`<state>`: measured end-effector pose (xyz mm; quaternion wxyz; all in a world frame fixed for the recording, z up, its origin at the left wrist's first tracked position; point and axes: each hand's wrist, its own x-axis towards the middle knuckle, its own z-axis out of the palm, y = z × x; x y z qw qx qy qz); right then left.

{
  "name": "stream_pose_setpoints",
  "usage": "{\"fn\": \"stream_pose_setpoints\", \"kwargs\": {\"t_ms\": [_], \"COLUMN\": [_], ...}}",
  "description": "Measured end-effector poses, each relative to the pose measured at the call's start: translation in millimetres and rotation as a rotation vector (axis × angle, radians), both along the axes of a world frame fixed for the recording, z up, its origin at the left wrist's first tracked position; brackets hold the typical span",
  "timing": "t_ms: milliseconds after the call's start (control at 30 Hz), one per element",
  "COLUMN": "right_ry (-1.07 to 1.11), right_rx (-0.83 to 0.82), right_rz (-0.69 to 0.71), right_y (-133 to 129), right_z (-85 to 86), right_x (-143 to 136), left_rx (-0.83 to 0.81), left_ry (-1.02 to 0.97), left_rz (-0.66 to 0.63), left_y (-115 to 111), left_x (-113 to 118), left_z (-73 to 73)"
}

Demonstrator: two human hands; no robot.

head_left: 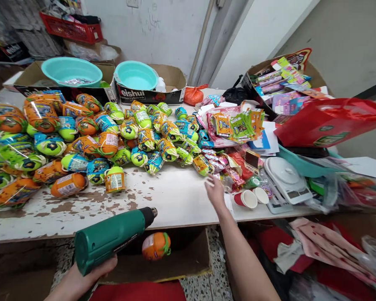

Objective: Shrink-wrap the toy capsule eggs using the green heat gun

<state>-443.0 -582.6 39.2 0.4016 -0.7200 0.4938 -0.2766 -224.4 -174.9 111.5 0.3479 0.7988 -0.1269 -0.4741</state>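
Observation:
My left hand (98, 267) is wrapped round the handle of a green heat gun (109, 238), whose black nozzle points up and to the right. My right hand (214, 190) reaches over the table, fingers apart, just below an orange-and-green wrapped toy egg (203, 165); whether the fingertips touch it I cannot tell. Many more wrapped eggs in orange, green and blue lie heaped to the left, with a green one (115, 179) at the front of the heap. Below the table edge, an orange egg (156, 246) shows over an open cardboard box (188, 261); I cannot tell if it rests there.
Two turquoise basins (136, 75) sit in cartons at the back. Candy packets (238, 125), paper cups (246, 199) and a white kitchen scale (288, 177) lie on the right. Beyond them are a red bag (329, 123) and a carton of small packages (285, 81).

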Motion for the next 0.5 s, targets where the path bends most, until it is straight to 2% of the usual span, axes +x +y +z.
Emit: {"fn": "stream_pose_setpoints", "kwargs": {"t_ms": [67, 133, 200, 333, 400, 500], "right_ry": [0.229, 0.457, 0.604, 0.671, 0.65, 0.527], "right_rx": [-0.237, -0.334, -0.378, -0.474, -0.46, -0.377], "right_rz": [-0.198, -0.224, -0.187, -0.094, -0.065, -0.049], "right_y": [-44.1, -73.7, -86.2, -75.4, -59.9, -26.4], "right_z": [-3.0, -6.7, -10.8, -17.5, -20.3, -24.9], "right_x": [1.4, 4.6, 8.1, 12.0, 12.2, 12.9], "left_rx": [-0.011, -0.024, -0.045, -0.073, -0.079, -0.116], "left_ry": [-0.001, -0.016, -0.033, 0.003, 0.009, -0.036], "left_rz": [-0.01, -0.016, -0.001, -0.029, -0.038, 0.025], "left_y": [-8.4, -17.3, -25.2, -39.6, -48.6, -65.7], "left_x": [-1.8, -3.6, -5.5, -7.7, -7.8, -8.6], "left_z": [-2.4, -3.8, -4.2, 0.6, 6.5, 17.4]}}
